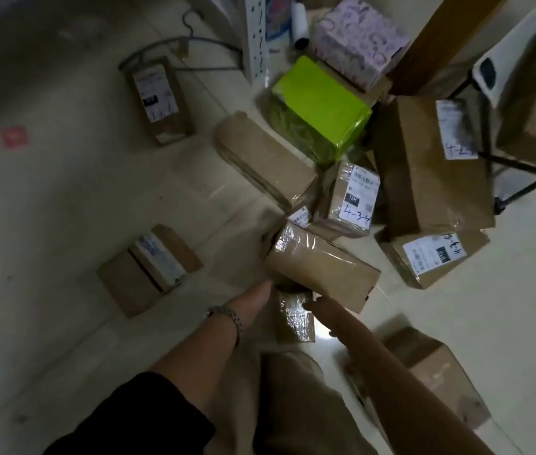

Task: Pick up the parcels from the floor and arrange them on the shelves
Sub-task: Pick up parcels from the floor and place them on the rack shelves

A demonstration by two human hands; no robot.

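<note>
Since it's nearest on the floor (63, 208), left hand (261, 290) and right hand (317, 304) flank the taped parcel (322, 270); fingers are hidden, so can't tell the grip.

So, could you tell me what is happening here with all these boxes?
A person bends over parcels scattered on the floor, reaching down with both arms. The left hand and right hand are at the near end of a taped brown parcel in the middle; how they hold it is hidden, so no grip can be confirmed. A green parcel and many labelled boxes lie around it.
</note>
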